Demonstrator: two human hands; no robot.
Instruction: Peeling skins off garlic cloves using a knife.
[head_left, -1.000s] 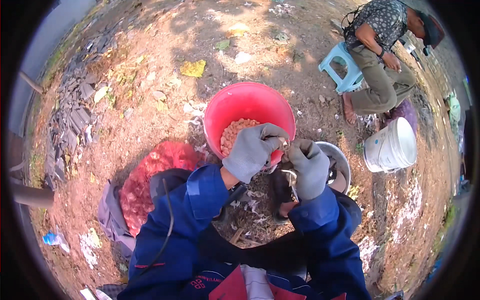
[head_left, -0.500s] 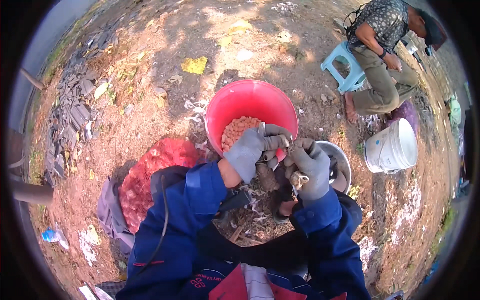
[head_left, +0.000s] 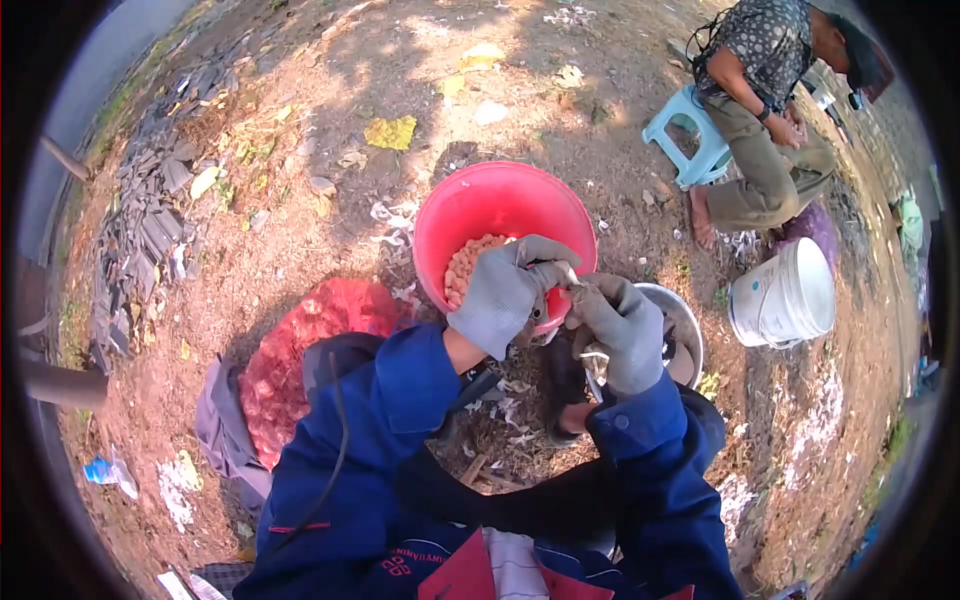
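Note:
Both my hands wear grey gloves and meet over the near right rim of a red bucket (head_left: 432,215). A small pale garlic clove (head_left: 571,278) is pinched between their fingertips, mostly covered by them. My left hand (head_left: 500,300) is closed, thumb against fingers. My right hand (head_left: 625,335) is closed too, with a pale scrap, like papery skin (head_left: 594,352), at its curled lower fingers. A patch of red shows below my left fingers; I cannot tell whether it is bucket or something held. Inside the bucket lies a heap of pale cloves (head_left: 465,268).
A metal basin (head_left: 692,325) stands beside my right hand. To the left slumps a red mesh sack (head_left: 290,350) of bulbs. At the right are a white bucket (head_left: 782,293) and a person (head_left: 765,120) on a light-blue stool (head_left: 690,135). Yellow leaves (head_left: 390,132) and pale peelings litter the ground.
My fingertips have shifted slightly and the left fingers have curled more over the clove. A dark, rounded thing below my hands no longer shows. The other person's hands have come together.

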